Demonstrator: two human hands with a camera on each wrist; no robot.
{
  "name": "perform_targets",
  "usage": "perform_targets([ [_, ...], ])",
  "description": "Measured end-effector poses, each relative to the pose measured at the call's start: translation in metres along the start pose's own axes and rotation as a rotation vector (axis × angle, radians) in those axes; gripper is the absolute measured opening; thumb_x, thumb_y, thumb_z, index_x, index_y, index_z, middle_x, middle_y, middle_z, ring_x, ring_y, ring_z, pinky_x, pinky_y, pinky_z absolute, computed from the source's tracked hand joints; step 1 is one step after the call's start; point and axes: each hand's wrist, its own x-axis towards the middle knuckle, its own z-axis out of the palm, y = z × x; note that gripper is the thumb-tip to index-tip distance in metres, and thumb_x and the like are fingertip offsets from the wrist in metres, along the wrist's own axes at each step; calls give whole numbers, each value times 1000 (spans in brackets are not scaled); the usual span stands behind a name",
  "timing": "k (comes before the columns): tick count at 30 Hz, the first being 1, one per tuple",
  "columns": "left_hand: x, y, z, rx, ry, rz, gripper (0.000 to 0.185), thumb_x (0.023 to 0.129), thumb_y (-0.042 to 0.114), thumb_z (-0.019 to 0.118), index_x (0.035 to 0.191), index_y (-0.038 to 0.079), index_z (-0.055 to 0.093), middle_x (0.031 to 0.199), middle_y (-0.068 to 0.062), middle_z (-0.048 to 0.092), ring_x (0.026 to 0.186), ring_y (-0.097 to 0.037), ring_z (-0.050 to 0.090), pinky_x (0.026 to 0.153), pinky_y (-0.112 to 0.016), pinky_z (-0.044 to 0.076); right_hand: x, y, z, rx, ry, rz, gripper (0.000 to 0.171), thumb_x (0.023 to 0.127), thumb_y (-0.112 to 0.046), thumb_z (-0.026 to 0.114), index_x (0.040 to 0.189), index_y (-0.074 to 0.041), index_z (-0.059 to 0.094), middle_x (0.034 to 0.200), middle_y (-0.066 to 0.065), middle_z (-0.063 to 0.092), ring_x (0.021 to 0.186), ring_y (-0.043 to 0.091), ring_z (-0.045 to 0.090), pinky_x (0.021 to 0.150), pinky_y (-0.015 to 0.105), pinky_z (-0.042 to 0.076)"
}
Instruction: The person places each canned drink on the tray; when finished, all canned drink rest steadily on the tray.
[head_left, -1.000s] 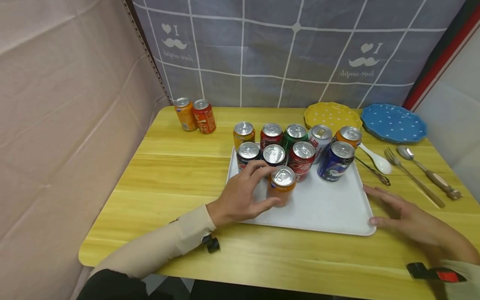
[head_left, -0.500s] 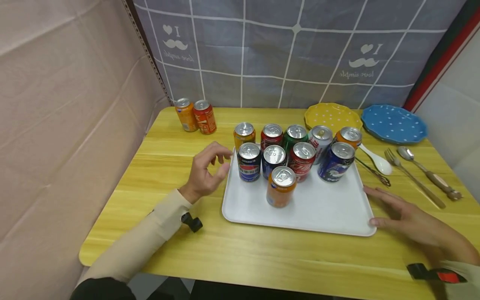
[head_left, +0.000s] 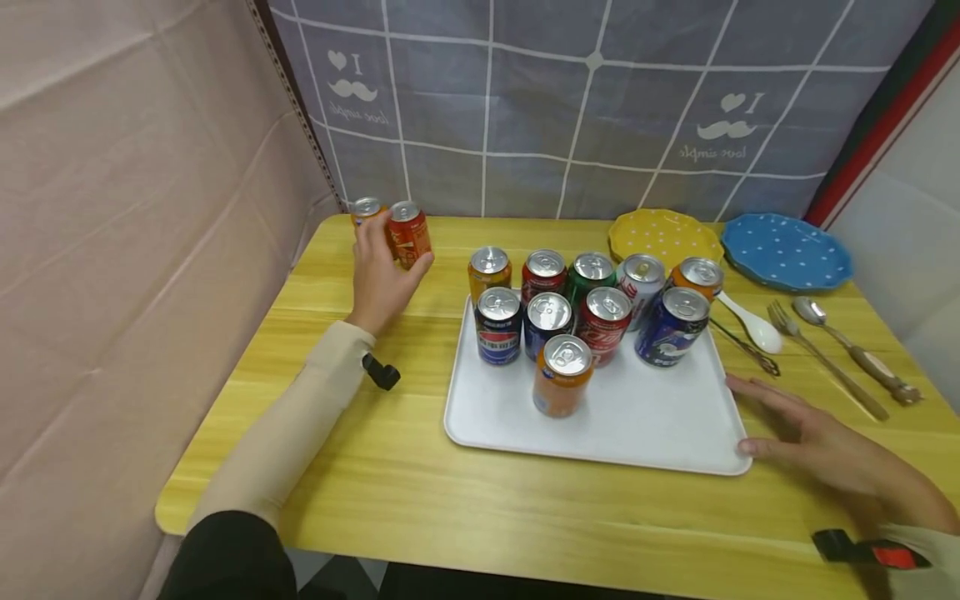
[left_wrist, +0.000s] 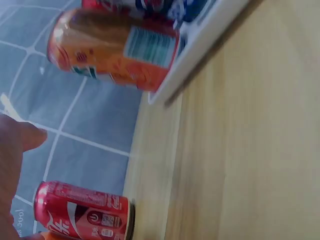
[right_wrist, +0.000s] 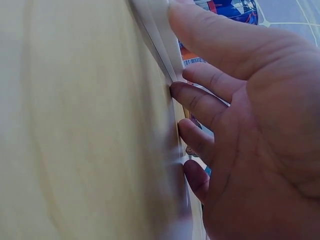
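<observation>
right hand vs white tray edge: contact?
Touching. The right wrist view shows the fingertips of the right hand pressed against the rim of the white tray with no gap; the head view agrees, with the thumb at the tray's near right corner.

Rectangular white plastic tray [head_left: 660, 421]: smooth, faintly glossy. On the tray, cylindrical orange metal can [head_left: 561, 375]: bright aluminium lid, shiny printed wall. Left of the tray, red cola metal can [head_left: 409, 234]: glossy. Under the tray, yellow wood-grain table [head_left: 360, 350]: smooth, satin sheen. Right of the tray, steel fork with wooden handle [head_left: 825, 357]: polished. Behind the tray, grey checked cloth backdrop [head_left: 570, 108]: matt.
</observation>
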Motion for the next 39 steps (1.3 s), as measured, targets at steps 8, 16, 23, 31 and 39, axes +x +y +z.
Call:
perform_targets([
  [8, 26, -16, 22, 173, -26, -75, 92, 88, 46, 84, 158, 20, 31, 157, -17, 32, 139, -43, 45, 105, -65, 47, -1, -2, 1, -3, 1, 26, 87, 99, -32, 74, 169, -34, 22, 171, 31, 17, 148, 71, 12, 101, 90, 15],
  [16, 40, -20, 30, 234, -28, -98, 87, 91, 48, 81, 158, 18, 35, 152, -20, 37, 119, -45, 58, 93, -63, 54, 0, -2, 2, -6, -2, 23, 88, 98, -32, 75, 168, -34, 23, 171, 30, 19, 148, 71, 12, 100, 89, 16],
  [23, 45, -24, 37, 254, -27, -90, 84, 93, 49, 78, 157, 15, 36, 147, -20, 39, 106, -45, 65, 84, -60, 58, 0, -1, 1, 11, -6, 33, 88, 98, -32, 75, 169, -34, 22, 172, 30, 17, 149, 70, 10, 100, 90, 15],
  [31, 47, -31, 45, 269, 6, -68, 72, 95, 39, 78, 152, 11, 45, 143, -22, 42, 106, -47, 66, 84, -61, 57, -1, 0, 3, 23, -5, 21, 87, 98, -30, 75, 168, -34, 23, 172, 30, 18, 149, 70, 11, 100, 90, 14],
  [39, 50, -33, 45, 268, 13, -16, 60, 95, 28, 78, 146, 11, 51, 141, -25, 50, 107, -49, 67, 85, -62, 58, -2, -1, 2, 9, 4, 11, 87, 98, -30, 75, 169, -34, 23, 172, 30, 17, 148, 71, 13, 100, 90, 16],
])
